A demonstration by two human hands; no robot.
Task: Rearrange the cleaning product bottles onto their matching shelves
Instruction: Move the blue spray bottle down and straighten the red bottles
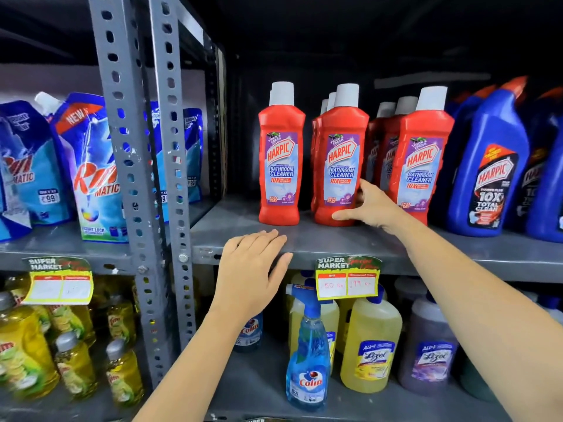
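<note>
Red Harpic bathroom cleaner bottles with white caps stand on the grey middle shelf (335, 242). One stands alone (281, 153) at the left. A second row's front bottle (341, 141) is in my right hand (376, 208), thumb across its base and fingers round its right side. A third row (422, 153) stands just right of that hand. Blue Harpic toilet cleaner bottles (484, 166) fill the shelf's right end. My left hand (253, 269) lies flat on the shelf's front edge, holding nothing.
Below are a blue Colin spray bottle (307, 360), yellow Lizol (370, 345) and purple Lizol (426, 351). A price tag (347, 278) hangs from the shelf edge. Grey slotted uprights (164, 178) divide off the left bay with Rin pouches (91, 166) and yellow dish-liquid bottles (24, 345).
</note>
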